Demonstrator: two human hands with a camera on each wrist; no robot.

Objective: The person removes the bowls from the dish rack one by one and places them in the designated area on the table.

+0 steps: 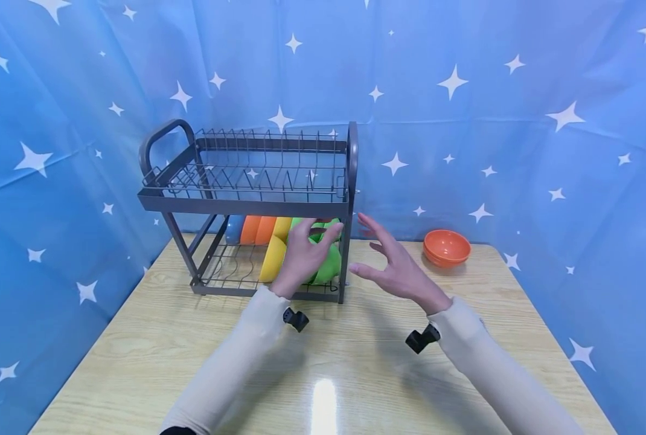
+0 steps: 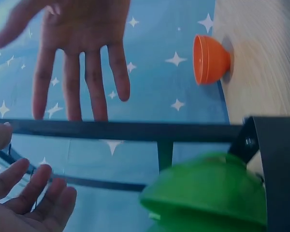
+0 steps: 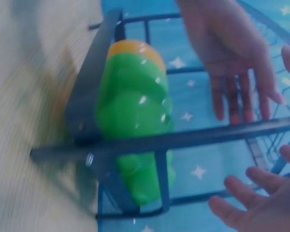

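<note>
My left hand (image 1: 308,251) is at the lower tier of a dark two-tier dish rack (image 1: 247,206), in front of green bowls (image 1: 331,266). Its fingers are loosely bent with nothing between them. My right hand (image 1: 396,269) hovers just outside the rack's right-hand post, fingers spread and holding nothing. Beside the green bowls stands a yellow bowl (image 1: 272,261), partly hidden by my left hand. In the right wrist view the green bowls (image 3: 135,96) stand tilted on edge in a row, and my left hand (image 3: 232,48) is beside them with extended fingers.
Farther left on the lower tier are orange bowls (image 1: 255,229) and a blue bowl (image 1: 235,229). Stacked orange bowls (image 1: 447,248) sit on the wooden table (image 1: 192,362) at the back right. A starry blue curtain (image 1: 518,151) hangs behind. The rack's upper tier has wire dividers.
</note>
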